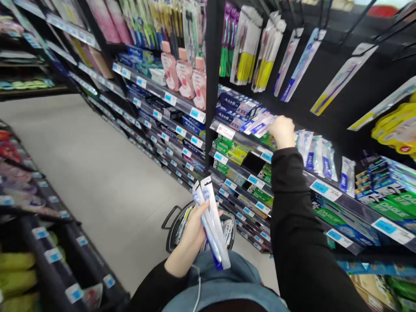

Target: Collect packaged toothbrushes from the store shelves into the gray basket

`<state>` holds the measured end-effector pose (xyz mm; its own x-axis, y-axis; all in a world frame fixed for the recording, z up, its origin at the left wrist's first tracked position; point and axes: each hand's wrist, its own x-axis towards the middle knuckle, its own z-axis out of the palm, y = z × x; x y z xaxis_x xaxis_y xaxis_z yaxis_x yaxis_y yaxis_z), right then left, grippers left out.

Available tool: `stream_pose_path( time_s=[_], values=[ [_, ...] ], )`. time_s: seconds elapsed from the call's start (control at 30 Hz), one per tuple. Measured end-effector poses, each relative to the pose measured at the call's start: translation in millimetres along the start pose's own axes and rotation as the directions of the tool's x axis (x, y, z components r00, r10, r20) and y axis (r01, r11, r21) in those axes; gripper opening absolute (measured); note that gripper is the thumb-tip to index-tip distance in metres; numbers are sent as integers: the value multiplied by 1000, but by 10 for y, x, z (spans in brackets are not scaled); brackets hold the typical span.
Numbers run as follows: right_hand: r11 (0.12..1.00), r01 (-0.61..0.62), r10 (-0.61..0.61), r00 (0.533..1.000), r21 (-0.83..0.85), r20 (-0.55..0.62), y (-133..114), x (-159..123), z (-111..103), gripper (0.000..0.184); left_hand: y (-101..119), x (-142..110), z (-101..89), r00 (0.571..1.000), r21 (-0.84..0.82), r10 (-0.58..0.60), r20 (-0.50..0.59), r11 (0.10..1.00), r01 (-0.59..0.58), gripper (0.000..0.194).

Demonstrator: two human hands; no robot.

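The left hand (193, 225) grasps two toothbrush packs (212, 225); the right hand (282, 129), grip unclear, should handle the shelf packs (259, 124) at one o'clock lightly.

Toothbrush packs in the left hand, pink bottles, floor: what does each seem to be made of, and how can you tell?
Toothbrush packs: thin, shiny plastic, partly see-through, showing the brushes.
Pink bottles: probably smooth plastic, from their moulded curves.
Floor: hard, smooth and pale grey; possibly tile or concrete.
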<state>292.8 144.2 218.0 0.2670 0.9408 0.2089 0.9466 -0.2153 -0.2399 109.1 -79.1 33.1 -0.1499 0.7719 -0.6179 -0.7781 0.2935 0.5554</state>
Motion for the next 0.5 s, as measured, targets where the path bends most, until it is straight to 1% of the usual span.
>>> stream_pose_path(
  time_s=[0.03,0.07,0.1,0.13,0.17,0.2,0.23,0.27,0.3,0.33,0.37,0.4,0.43,0.47,0.5],
  values=[
    [999,-51,50,996,-8,-75,2,-83,-20,30,-1,-4,2,999,-5,23,22,1000,-23,15],
    [998,-65,65,986,1,-156,20,-204,-30,30,-6,-2,1,998,-5,44,45,999,-44,16],
    [999,-20,26,973,30,-230,53,-363,-25,29,-15,3,-2,996,-4,63,68,998,-63,17],
    [993,89,-65,959,79,-276,102,-561,-1,30,-24,8,-4,993,-3,79,85,997,-80,19],
    [962,232,-184,941,146,-286,162,-793,49,30,-34,11,-4,991,-6,92,100,996,-92,21],
    [901,355,-294,922,247,-254,229,-1049,126,30,-42,11,1,989,-11,98,114,995,-98,24],
    [835,417,-389,909,358,-151,299,-1316,231,30,-50,9,12,987,-18,103,125,995,-101,27],
    [786,421,-464,886,452,-17,366,-1580,361,28,-56,4,30,984,-27,112,136,994,-109,29],
    [765,400,-517,849,505,111,427,-1829,508,24,-62,0,54,981,-37,125,151,992,-120,30],
    [744,373,-564,796,555,220,479,-2052,665,20,-69,-2,83,976,-47,140,167,990,-134,31],
    [719,330,-596,745,611,299,522,-2243,820,18,-79,-1,115,970,-55,156,184,987,-148,31],
    [695,274,-611,711,665,347,556,-2402,964,18,-91,4,148,965,-59,170,199,985,-161,31],
    [669,207,-609,704,714,365,583,-2532,1092,21,-107,11,180,961,-55,176,214,984,-168,30],
    [645,144,-584,726,751,363,608,-2635,1198,25,-125,22,212,959,-43,176,223,984,-171,30],
    [625,95,-543,766,775,343,632,-2717,1279,29,-144,34,241,959,-26,172,225,985,-171,31]
  ],
)
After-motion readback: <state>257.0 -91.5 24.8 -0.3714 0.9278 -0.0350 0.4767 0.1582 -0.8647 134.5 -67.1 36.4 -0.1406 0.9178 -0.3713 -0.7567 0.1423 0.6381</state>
